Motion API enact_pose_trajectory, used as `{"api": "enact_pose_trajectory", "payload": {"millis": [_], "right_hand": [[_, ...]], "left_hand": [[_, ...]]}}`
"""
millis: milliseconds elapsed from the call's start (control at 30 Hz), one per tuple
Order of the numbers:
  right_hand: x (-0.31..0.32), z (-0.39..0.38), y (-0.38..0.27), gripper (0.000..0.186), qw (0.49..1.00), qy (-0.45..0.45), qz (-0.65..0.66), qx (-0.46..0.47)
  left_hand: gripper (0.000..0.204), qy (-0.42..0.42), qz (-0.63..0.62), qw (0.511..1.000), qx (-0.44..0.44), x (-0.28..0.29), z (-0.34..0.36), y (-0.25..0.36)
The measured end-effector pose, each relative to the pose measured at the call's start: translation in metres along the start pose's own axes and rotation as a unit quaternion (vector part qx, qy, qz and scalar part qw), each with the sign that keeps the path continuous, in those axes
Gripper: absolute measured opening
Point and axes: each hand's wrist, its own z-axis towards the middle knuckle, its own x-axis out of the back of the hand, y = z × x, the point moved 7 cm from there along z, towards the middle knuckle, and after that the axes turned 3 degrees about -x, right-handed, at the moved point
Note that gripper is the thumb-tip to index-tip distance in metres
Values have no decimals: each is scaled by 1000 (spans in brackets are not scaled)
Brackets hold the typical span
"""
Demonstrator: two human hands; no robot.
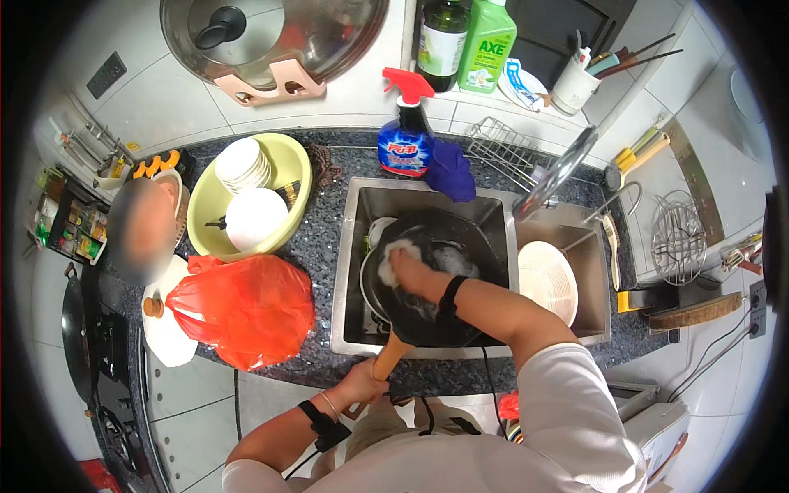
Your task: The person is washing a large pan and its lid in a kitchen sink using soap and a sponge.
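Note:
A black pan with suds sits in the left basin of the steel sink, over other ware partly hidden beneath it. My left hand is closed round its wooden handle, which sticks out over the front rim. Inside the pan, my right hand presses a white, soft scrubber or cloth to the left part of the surface; the scrubber's exact kind is unclear. A white colander lies in the right basin, under the tap.
Left: red plastic bag, white lid, yellow tub with bowls, stove. Behind the sink: spray bottle, blue cloth, wire rack. Right: wooden board.

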Motion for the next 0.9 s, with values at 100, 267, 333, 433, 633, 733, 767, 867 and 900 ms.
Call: {"api": "enact_pose_trajectory", "payload": {"millis": [100,267,333,433,633,733,767,867,900], "right_hand": [[18,25,57,34,984,64,-166,-31],[8,-9,115,46,937,-108,-320,-96],[-2,-31,111,61,897,-209,-375,-104],[-24,-62,127,67,899,-232,-348,-129],[-26,-91,38,34,942,-295,-140,-79],[-37,-72,0,33,974,-222,-31,-42],[-41,-60,-8,33,974,-220,-32,-39],[-27,-17,-4,41,999,-32,-24,6],[-23,0,10,44,990,19,-136,14]], "left_hand": [[29,1,-12,1000,-5,-1,1,-2],[27,-10,-11,1000,-7,5,0,-4],[27,-15,-17,1000,0,7,-4,3],[27,-31,-21,999,0,5,-1,6],[28,-38,-8,999,12,7,3,-2],[28,-29,-5,1000,10,8,3,-10],[28,-30,-8,1000,8,8,3,-13],[28,-26,-33,999,31,6,5,-17],[28,-24,-30,999,31,6,4,-11]]}}
